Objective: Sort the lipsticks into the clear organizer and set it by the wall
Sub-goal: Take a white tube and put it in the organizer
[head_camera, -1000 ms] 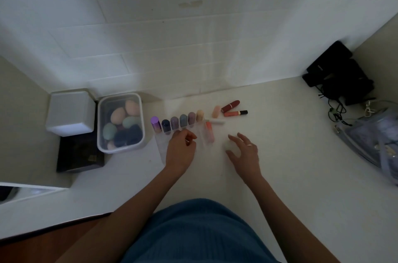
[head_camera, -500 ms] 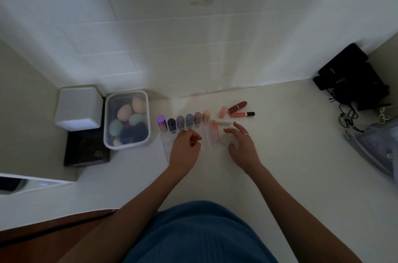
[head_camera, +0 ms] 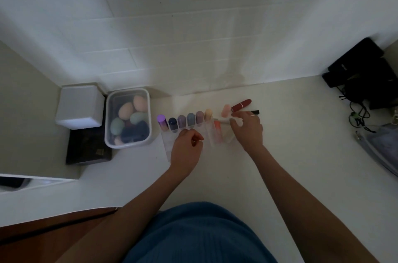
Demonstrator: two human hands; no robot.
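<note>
The right hand (head_camera: 247,128) has advanced, fingers (head_camera: 238,114) apart, onto the loose dark-red lipstick tube (head_camera: 241,105); the left hand (head_camera: 187,146), fingers curled together, steadies the clear plastic organizer (head_camera: 170,144).

Bare counter (head_camera: 301,144) right of organizer (head_camera: 172,144); sponge tub (head_camera: 128,119) crowds its left.

Far left: white box (head_camera: 80,105) with rounded corners, resting on a flat black case (head_camera: 87,147). Just right of it, touching: clear tub (head_camera: 127,118) of egg-shaped makeup sponges (head_camera: 126,111), peach, green, dark blue. Far right corner: black bag (head_camera: 364,73) with tangled cords (head_camera: 356,115). Near right edge: clear pouch (head_camera: 382,146). White tiled wall (head_camera: 172,25) behind.
</note>
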